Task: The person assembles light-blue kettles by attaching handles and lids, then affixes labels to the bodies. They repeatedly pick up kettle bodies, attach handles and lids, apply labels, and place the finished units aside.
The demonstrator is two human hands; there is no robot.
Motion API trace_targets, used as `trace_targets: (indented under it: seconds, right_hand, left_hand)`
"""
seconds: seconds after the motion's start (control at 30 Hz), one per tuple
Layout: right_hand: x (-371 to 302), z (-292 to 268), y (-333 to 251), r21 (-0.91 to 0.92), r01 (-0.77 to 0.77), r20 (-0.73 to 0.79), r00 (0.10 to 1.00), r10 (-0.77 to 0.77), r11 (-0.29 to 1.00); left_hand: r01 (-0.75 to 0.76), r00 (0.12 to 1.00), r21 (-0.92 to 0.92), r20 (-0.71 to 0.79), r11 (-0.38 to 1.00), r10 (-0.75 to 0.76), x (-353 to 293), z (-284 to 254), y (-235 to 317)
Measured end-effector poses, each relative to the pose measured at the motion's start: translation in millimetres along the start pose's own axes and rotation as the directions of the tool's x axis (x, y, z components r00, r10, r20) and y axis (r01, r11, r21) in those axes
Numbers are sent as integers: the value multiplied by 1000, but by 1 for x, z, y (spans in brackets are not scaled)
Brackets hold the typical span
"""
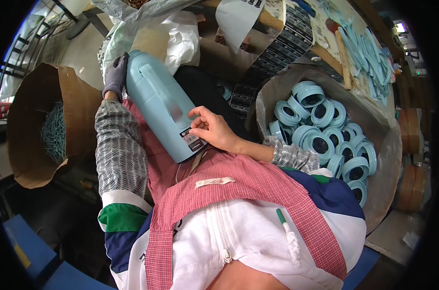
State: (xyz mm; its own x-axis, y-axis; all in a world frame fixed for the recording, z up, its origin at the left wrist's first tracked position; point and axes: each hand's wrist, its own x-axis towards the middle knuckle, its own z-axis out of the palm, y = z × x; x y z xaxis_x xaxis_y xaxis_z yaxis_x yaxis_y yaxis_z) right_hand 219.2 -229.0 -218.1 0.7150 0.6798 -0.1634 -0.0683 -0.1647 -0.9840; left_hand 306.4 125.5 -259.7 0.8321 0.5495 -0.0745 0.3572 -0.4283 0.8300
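Note:
A light blue vacuum flask [167,104] with a long side handle [160,92] lies slanted across my lap, its base toward me. My left hand [115,76], in a grey glove, grips the flask's far end from the left side. Near the base, a dark label with a white panel [193,139] sits on the flask's wall. My bare right hand [214,129] is at this label, fingers loosely bent and apart, thumb tip at the label's upper edge. Nothing shows between those fingers.
On the right stands a lined bin [383,188] full of light blue ring-shaped parts [321,111]. A strip of dark labels [282,48] hangs from the bench, where blue strips [369,63] lie. At left, a cardboard drum [79,96] holds thin blue scraps [54,133].

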Motion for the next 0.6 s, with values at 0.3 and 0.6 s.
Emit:
trace_targets:
  seconds: [0.3,0.6]
  right_hand:
    - [-12,-11,4,-437,226,54,973,-226,870]
    - [97,-113,-42,-705,367,-157,753,-639,607]
  left_hand:
    - [-80,997,-697,-45,712,68,-66,-64,26]
    - [-529,839,0,-151,849,522,-194,-142,126]
